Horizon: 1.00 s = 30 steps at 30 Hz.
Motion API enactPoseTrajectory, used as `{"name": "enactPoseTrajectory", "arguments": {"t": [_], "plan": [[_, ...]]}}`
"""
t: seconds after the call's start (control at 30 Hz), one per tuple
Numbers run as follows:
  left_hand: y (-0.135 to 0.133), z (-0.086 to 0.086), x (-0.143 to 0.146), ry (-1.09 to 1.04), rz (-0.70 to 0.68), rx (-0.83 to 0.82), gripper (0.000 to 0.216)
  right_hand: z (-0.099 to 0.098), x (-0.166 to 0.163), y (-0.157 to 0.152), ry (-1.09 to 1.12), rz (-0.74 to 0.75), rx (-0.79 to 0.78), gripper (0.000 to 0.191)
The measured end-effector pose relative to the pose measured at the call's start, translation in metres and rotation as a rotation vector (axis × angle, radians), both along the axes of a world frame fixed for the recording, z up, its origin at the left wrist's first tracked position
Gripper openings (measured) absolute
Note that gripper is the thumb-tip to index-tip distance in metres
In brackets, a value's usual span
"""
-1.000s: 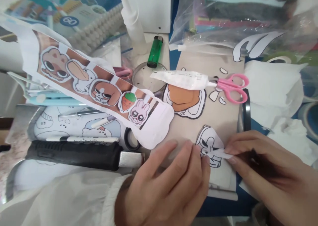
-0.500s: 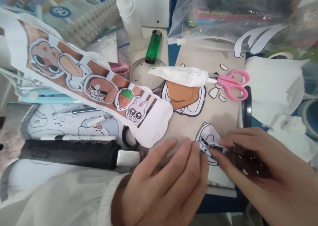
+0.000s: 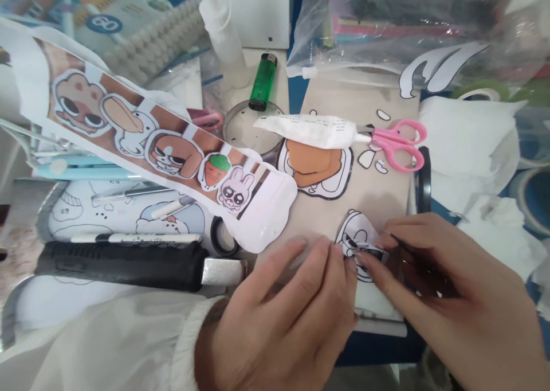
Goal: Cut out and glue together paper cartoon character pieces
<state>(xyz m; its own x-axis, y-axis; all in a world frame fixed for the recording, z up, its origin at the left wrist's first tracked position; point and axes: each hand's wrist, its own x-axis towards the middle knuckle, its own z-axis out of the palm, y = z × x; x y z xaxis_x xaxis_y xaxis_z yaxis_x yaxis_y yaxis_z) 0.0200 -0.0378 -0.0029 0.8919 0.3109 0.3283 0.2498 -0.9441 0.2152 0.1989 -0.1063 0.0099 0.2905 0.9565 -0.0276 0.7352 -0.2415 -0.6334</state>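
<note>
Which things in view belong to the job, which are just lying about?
Job, likely: white cutout, at the fingertips of left hand and right hand; perhaps scissors, orange cutout, tube.

Lying about, probably: lighter, bottle, plastic bag.

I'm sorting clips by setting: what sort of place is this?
Likely a cluttered craft table, judging by the pink-handled scissors, the black-outlined paper cut-outs and the printed strip of cartoon characters. Home or classroom, I can't tell.

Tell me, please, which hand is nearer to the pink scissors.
Right: the right hand is just below the pink scissors in the picture, apart from them; the left hand is farther off, below and to their left.
</note>
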Motion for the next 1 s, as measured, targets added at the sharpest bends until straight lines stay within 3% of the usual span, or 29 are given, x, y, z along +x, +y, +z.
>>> {"name": "enactPoseTrajectory", "arguments": {"t": [0.43,0.83,1.0], "plan": [[-0.001,0.003,0.001,-0.019,0.007,-0.018,0.03,-0.001,0.008,-0.01,0.219,-0.065,-0.025,0.006],[-0.001,0.003,0.001,0.009,0.008,-0.03,0.028,-0.004,0.019,-0.022,0.154,-0.035,-0.005,0.007],[-0.002,0.003,0.001,0.014,0.018,-0.022,0.028,-0.003,0.024,-0.023,0.11,0.047,-0.01,0.014]]}}
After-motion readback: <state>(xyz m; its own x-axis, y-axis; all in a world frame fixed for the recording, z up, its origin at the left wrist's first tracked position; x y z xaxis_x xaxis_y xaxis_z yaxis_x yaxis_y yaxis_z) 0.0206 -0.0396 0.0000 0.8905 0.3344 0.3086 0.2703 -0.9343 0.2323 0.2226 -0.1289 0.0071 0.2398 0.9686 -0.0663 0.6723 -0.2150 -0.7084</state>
